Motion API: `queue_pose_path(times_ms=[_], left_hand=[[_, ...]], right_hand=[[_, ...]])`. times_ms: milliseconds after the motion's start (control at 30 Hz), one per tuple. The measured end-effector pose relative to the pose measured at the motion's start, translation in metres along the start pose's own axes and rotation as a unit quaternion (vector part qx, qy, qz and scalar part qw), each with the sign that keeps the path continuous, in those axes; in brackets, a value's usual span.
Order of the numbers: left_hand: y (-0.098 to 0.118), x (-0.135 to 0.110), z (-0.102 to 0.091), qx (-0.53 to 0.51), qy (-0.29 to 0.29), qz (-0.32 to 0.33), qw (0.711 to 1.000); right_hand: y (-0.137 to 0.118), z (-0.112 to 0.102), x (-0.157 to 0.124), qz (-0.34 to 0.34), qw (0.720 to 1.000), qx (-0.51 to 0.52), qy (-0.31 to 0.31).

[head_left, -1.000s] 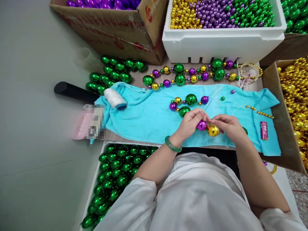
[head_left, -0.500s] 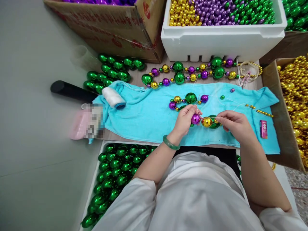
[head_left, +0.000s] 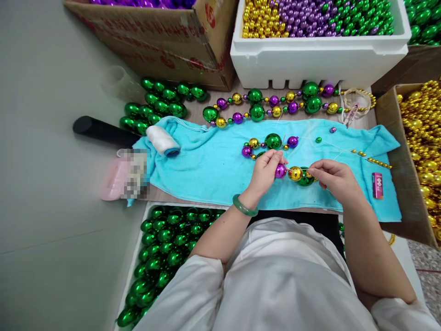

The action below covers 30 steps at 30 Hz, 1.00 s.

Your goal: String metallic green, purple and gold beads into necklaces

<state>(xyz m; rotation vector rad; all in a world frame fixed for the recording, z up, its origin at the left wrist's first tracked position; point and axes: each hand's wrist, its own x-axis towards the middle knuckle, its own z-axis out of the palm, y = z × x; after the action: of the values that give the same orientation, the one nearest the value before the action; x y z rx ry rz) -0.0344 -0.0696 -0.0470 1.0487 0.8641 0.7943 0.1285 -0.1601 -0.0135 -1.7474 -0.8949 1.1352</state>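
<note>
A partly strung bead necklace in green, gold and purple lies over a turquoise towel. My left hand pinches white thread, with a purple bead hanging at its fingertips. My right hand is closed on the thread at the right, close to a gold bead and a large green bead. Between both hands the thread runs nearly level. Loose on the towel are a small green bead and a small purple bead.
A longer bead necklace lies behind the towel. At left are a thread spool and green beads. A white foam box and cardboard boxes of beads border the table. A small pink packet is at right.
Both hands stay almost in place, still holding the thread. The gold and green beads between them have shifted very slightly.
</note>
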Motion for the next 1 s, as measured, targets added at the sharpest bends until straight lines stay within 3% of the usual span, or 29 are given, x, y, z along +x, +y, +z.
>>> queue_pose_path(times_ms=[267, 500, 567, 733, 900, 1000], left_hand=[[0.000, -0.001, 0.007, -0.104, 0.038, -0.100, 0.989], [0.002, -0.001, 0.014, -0.157, 0.039, -0.072, 0.984], [0.005, 0.000, 0.012, -0.171, -0.001, -0.055, 0.984], [0.013, 0.000, 0.006, -0.191, -0.160, -0.005, 0.968], [0.027, 0.000, 0.001, -0.157, -0.293, 0.029, 0.943], [0.041, 0.003, -0.002, -0.107, -0.437, 0.019, 0.893]], right_hand=[[0.000, 0.000, -0.003, 0.007, 1.000, -0.001, -0.001], [0.014, 0.013, -0.004, 0.034, 0.996, 0.005, -0.079], [0.024, 0.018, 0.000, 0.057, 0.993, 0.029, -0.103], [0.030, 0.028, 0.008, 0.065, 0.990, 0.072, -0.105], [0.024, 0.039, 0.005, -0.006, 0.992, 0.071, -0.105], [0.033, 0.048, 0.006, -0.082, 0.991, 0.097, -0.049]])
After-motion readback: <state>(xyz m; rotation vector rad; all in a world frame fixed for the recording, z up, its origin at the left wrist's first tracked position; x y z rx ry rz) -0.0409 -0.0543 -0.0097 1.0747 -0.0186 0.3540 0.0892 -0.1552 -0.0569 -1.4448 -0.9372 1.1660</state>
